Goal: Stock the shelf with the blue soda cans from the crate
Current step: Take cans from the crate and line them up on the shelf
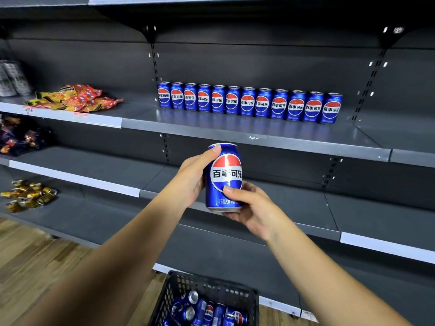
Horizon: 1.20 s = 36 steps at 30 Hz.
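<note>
a blue aluminium soda can with a red, white and blue round logo (224, 177) is held upright in mid-air in front of the dark grey metal shelf (256, 135), below the level of its front lip and well short of it. the left hand (191, 178) wraps the can's left side, thumb laid near the top rim, fingers curled round the back out of sight; the right hand (249, 204) cups the base from below with its thumb pressed on the lower front, so both hands grip this one can. on the shelf a row of twelve matching blue cans (249, 102) stands upright against the back panel, labels facing out, with bare shelf in front of the row and to its right. at the bottom edge, the black plastic mesh crate (209, 288) sits on the wooden floor with several more blue cans lying on their sides inside, so the job looks well begun but not finished. a full can like this is likely fairly heavy for its size, rigid while sealed, and smooth enough to slip if pinched lightly; a dent or a drop could spoil it. the best hold is probably round the middle of the wall with one hand, leaving the base free to set flat. to the far left, red and orange snack packets (77, 97) lie piled on the same shelf level.
</note>
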Available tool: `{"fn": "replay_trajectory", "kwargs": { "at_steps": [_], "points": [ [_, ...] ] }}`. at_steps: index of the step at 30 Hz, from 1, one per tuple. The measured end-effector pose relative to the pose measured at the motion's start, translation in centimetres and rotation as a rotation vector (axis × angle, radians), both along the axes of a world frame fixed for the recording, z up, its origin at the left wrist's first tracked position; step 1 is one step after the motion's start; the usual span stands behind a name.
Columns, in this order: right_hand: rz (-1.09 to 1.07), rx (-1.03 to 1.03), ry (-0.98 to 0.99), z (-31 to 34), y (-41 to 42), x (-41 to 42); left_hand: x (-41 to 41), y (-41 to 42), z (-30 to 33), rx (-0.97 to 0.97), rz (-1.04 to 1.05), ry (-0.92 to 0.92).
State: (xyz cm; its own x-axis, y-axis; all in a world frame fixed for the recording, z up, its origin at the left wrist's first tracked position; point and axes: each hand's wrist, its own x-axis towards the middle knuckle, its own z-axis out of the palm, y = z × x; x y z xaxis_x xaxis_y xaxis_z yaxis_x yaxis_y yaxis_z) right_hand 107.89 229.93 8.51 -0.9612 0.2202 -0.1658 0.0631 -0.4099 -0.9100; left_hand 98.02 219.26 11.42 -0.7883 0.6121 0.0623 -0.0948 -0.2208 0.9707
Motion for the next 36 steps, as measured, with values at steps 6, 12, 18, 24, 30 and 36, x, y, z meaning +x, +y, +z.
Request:
{"fn": "replay_trajectory", "kwargs": {
  "at_steps": [6,12,18,24,30,36],
  "points": [
    [0.123,0.358,-0.083,2.5,2.4,0.8,0.4,1.6,0.8,-0.017,-0.023,0.029],
    [0.073,0.499,-0.011,3.8,4.4,1.0,0.6,3.2,1.7,0.054,-0.161,-0.045],
    [-0.032,0.554,0.018,4.2,5.5,0.1,-0.5,4.3,2.4,0.040,-0.170,-0.041],
    [-0.115,0.608,-0.036,5.1,6.7,-1.4,-2.9,5.4,3.1,-0.250,-0.090,0.065],
    [-0.241,0.569,-0.063,5.1,8.2,-2.9,-6.3,5.8,3.7,-0.429,-0.068,0.203],
    [-0.300,0.467,-0.080,5.1,10.1,-3.7,-8.2,7.2,2.9,-0.525,-0.118,0.209]
  ]
}}
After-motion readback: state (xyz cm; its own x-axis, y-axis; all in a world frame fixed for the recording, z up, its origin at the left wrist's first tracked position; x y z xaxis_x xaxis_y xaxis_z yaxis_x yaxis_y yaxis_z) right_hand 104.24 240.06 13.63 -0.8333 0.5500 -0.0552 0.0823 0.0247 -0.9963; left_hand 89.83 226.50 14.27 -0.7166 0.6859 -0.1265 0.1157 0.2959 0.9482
